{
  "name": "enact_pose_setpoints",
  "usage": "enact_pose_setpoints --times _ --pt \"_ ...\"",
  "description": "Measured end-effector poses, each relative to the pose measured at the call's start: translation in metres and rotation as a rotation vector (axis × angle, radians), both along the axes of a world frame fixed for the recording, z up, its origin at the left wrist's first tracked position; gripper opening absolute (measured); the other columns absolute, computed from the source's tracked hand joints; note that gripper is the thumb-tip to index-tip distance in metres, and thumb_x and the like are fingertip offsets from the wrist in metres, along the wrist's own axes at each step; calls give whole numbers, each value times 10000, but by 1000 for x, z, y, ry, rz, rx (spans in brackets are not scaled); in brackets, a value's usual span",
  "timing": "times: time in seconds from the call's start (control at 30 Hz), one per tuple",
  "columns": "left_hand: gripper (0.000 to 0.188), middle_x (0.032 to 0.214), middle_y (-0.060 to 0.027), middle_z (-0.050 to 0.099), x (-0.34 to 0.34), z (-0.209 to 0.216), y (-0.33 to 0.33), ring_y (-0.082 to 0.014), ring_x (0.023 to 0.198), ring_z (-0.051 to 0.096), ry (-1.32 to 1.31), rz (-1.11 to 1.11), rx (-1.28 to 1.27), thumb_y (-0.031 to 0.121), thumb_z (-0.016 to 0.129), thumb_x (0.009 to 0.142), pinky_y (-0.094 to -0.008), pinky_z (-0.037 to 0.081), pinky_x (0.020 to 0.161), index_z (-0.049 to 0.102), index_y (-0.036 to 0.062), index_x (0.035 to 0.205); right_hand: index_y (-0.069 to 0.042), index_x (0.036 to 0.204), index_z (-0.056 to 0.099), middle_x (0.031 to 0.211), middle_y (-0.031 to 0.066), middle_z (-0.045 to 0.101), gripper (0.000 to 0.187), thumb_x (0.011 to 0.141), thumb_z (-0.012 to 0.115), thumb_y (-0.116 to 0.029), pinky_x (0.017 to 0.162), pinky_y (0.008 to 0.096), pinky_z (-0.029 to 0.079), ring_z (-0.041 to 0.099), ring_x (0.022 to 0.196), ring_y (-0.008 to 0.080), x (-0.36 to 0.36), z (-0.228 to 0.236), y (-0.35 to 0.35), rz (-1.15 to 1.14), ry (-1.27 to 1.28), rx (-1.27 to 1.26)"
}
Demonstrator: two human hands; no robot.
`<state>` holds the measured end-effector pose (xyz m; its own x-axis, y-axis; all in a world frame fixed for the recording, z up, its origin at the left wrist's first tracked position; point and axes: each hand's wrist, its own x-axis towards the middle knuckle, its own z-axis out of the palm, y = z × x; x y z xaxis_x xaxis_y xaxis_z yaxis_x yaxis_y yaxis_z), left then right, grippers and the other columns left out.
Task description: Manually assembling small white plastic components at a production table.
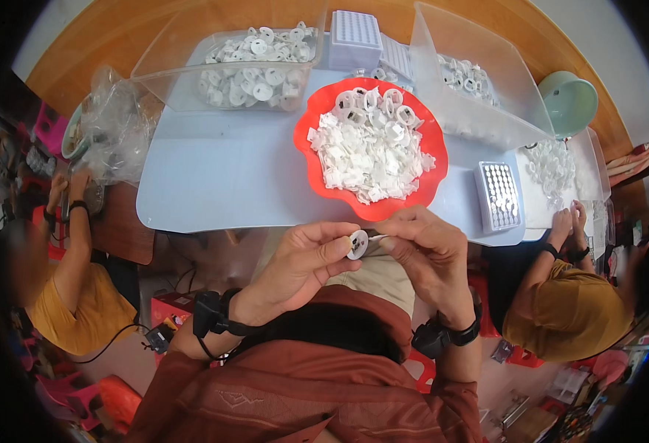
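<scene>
Over my lap, just off the table's near edge, my left hand (313,255) pinches a small round white plastic part (357,244) between thumb and fingertips. Some dark detail shows on the disc's face. Close beside it, my right hand (428,251) is closed, its thumb and forefinger pinching a small pale piece (377,237) at the disc's edge; its kind is too small to make out. Beyond both hands stands a red scalloped bowl (306,166), heaped with small white plastic pieces (372,159), with several round white parts along its far side.
On the light blue table (213,177) stand two clear bins, a left one (169,74) and a right one (479,111), holding white parts. A tray of round pieces (499,196) lies at right. White stacked trays (355,40) stand behind. Co-workers sit left (80,295) and right (568,310).
</scene>
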<state>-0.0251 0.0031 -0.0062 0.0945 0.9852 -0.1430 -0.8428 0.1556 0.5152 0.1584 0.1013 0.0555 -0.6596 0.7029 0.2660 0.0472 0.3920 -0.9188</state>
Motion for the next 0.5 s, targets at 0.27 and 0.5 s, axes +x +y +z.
enact_pose_setpoints --times 0.27,0.5 --pt "275 1174 -133 665 7 -5 1 -198 1058 671 -1 -10 26 74 610 978 -328 602 913 622 -17 1237 10 1077 704 907 125 699 237 848 695 69 687 290 532 683 784 199 1 -12 -13 -20 2 -66" --pt "271 1177 -116 665 12 -4 2 -184 1055 661 23 -21 23 72 618 976 -323 584 921 629 -2 1236 1 1080 710 901 131 703 240 846 703 54 657 288 530 683 758 199 5 -11 -15 -53 -20 -25"
